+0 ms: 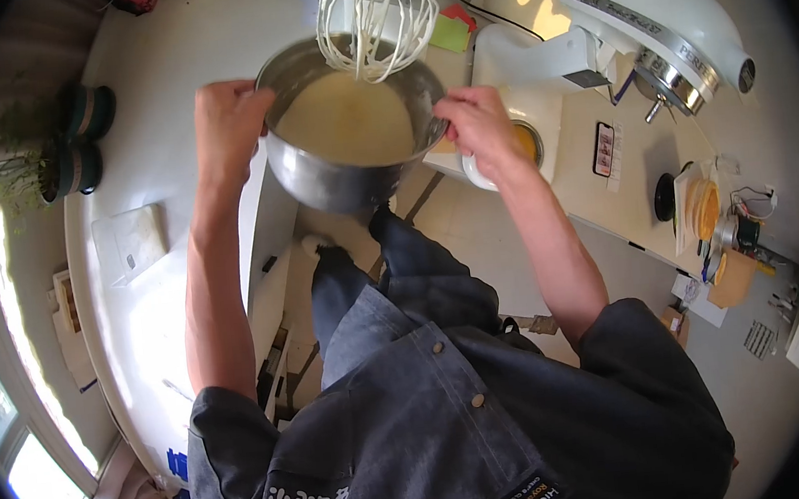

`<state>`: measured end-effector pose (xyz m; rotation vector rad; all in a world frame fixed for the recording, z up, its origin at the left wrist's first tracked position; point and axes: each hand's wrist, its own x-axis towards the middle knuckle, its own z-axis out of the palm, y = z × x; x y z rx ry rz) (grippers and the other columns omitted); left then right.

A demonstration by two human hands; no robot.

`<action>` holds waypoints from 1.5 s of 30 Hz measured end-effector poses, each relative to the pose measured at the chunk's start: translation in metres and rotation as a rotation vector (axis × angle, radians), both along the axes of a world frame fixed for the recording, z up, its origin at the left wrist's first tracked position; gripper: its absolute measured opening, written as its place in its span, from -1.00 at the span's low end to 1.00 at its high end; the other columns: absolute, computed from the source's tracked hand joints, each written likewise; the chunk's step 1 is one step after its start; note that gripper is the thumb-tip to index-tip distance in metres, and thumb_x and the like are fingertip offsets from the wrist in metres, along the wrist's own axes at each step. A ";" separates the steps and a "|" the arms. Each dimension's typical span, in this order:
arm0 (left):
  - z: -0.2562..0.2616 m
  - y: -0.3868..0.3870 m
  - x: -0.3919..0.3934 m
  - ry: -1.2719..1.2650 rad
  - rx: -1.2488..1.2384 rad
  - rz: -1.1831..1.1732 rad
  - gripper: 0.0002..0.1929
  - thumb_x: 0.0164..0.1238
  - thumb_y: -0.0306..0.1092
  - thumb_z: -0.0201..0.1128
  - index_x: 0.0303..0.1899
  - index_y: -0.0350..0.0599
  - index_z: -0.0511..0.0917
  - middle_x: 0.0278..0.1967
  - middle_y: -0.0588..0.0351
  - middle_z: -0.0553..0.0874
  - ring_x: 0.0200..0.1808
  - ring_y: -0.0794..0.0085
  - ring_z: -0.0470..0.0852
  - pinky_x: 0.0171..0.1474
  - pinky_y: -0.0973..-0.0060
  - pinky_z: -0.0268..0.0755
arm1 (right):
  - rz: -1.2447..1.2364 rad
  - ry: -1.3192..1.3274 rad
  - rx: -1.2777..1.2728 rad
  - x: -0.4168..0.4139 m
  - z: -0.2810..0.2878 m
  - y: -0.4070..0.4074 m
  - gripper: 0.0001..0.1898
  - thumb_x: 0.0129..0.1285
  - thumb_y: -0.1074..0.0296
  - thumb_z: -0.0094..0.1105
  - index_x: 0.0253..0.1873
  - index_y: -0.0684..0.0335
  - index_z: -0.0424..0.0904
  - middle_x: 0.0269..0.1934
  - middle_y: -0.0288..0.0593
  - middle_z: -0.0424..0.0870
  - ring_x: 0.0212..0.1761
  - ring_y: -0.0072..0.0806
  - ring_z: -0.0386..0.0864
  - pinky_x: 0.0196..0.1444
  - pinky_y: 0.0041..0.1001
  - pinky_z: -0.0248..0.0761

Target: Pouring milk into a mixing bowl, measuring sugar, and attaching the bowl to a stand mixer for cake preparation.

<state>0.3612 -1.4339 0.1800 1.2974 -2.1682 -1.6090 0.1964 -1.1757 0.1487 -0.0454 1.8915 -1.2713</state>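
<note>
A stainless steel mixing bowl (346,182) hangs in the air before me, tilted a little towards me. Pale yellow batter (351,120) fills its lower part. My left hand (232,125) grips the bowl's left side at the rim. On the right side, my right hand (477,123) has its fingers closed around the rim or a handle; which one is hidden. Over the bowl's far edge hangs a balloon whisk attachment (378,28) on a mixer, its wires coated in pale batter. Whether the wires touch the bowl cannot be seen.
A white tilt-head stand mixer (645,24) stands on the right counter. Under my right forearm is a container of orange-yellow contents (528,142). A phone (603,149) lies beyond it. Potted plants (77,165) and a pale flat pouch (130,243) are on the left.
</note>
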 end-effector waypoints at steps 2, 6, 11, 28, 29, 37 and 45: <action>0.014 0.000 -0.022 0.039 -0.023 -0.035 -0.73 0.18 -0.44 0.21 -0.21 -0.39 0.81 -0.68 0.12 0.60 -0.69 0.59 0.45 -0.61 0.49 0.22 | 0.011 0.161 -0.021 -0.019 0.002 -0.005 -0.86 0.32 0.42 0.27 -0.18 0.37 0.74 -0.53 -0.34 0.54 -0.60 -0.67 0.38 -0.60 -0.55 0.15; -0.013 0.000 -0.032 0.180 -0.059 -0.040 -0.64 0.23 -0.49 0.25 0.05 -0.27 0.81 -0.65 0.13 0.65 -0.63 0.59 0.58 -0.54 0.55 0.33 | 0.069 0.333 -0.086 -0.041 -0.010 -0.016 -0.77 0.42 0.41 0.20 0.02 0.41 0.74 -0.47 -0.36 0.57 -0.51 -0.67 0.41 -0.40 -0.54 0.34; -0.031 0.026 -0.031 0.162 0.010 -0.016 -0.58 0.38 -0.41 0.24 0.23 -0.26 0.71 -0.62 0.15 0.66 -0.62 0.61 0.58 -0.56 0.53 0.36 | 0.140 0.430 -0.043 -0.055 -0.011 -0.004 -0.70 0.50 0.35 0.16 0.19 0.36 0.68 -0.46 -0.36 0.57 -0.49 -0.67 0.43 -0.38 -0.53 0.37; -0.064 -0.037 -0.044 0.303 0.116 0.015 -0.16 0.65 0.33 -0.02 0.41 -0.45 0.48 -0.02 -0.16 0.80 -0.02 0.29 0.77 0.17 0.32 0.57 | -0.203 0.151 0.048 0.084 -0.020 0.020 -0.44 0.73 0.02 -0.14 0.51 0.36 0.40 -0.41 -0.17 0.76 -0.64 -0.61 0.54 -0.51 -0.54 0.45; -0.073 -0.023 -0.033 0.298 0.117 0.033 -0.09 0.64 0.40 -0.09 0.42 -0.48 0.46 0.08 -0.26 0.78 0.08 0.19 0.77 0.27 0.26 0.54 | -0.273 0.229 0.019 0.066 -0.027 0.023 -0.42 0.73 0.00 -0.15 0.55 0.37 0.35 -0.32 -0.16 0.80 -0.59 -0.60 0.58 -0.41 -0.55 0.51; -0.104 0.056 0.004 0.258 0.454 0.229 -0.15 0.67 0.39 -0.16 0.40 -0.35 0.48 0.20 -0.14 0.72 0.17 0.23 0.72 0.30 0.29 0.53 | -0.064 0.354 -0.053 0.031 -0.044 -0.003 -0.11 0.35 0.61 -0.02 0.73 -0.20 -0.02 0.33 0.15 0.64 -0.21 -0.25 0.75 -0.07 -0.26 0.64; -0.093 -0.008 -0.034 0.582 0.549 0.352 -0.14 0.66 0.37 -0.09 0.62 -0.21 0.19 0.49 -0.29 0.46 0.55 -0.01 0.39 0.58 0.15 0.19 | -0.053 0.177 -0.142 0.057 -0.061 0.048 -0.24 0.36 0.68 -0.16 0.67 0.13 0.16 0.41 0.00 0.61 -0.38 -0.36 0.73 -0.14 -0.38 0.64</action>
